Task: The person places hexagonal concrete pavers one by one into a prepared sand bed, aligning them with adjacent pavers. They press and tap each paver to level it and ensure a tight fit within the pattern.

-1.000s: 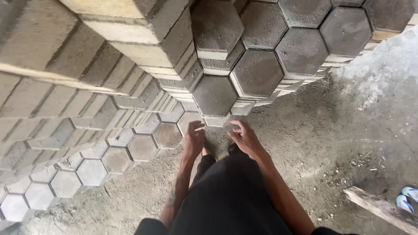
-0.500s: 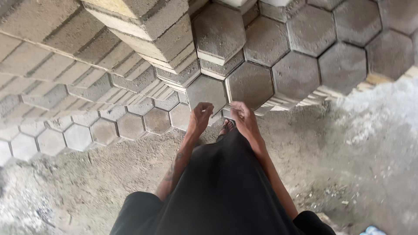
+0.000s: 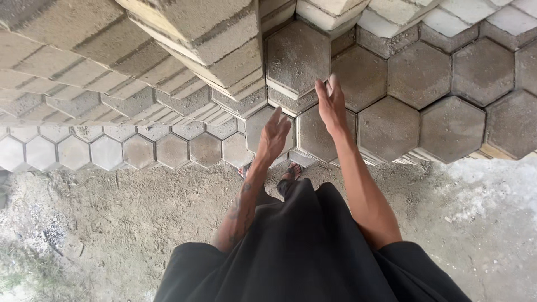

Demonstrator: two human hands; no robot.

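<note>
On dirt ground [image 3: 140,212], stacked hexagonal pavers [image 3: 425,84] — grey, dusty

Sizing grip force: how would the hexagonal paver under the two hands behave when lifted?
The hexagonal paver looks like solid concrete, so probably stiff and heavy for its size. Its gritty face should resist slipping. Flat sides mean it shouldn't roll. Left hand and right hand hover open.

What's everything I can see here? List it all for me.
Hexagonal paving blocks: too many to count, grey to brownish, stacked in tiers across the top.
Low hexagonal blocks: a row, pale grey, left, by the ground.
Dirt ground: one stretch, grey-brown, bottom.
Sandals: two, dark, below the stack.
Black garment: one, bottom centre.
Left hand: open, empty, before a block.
Right hand: open, empty, fingers towards the stack.
</note>
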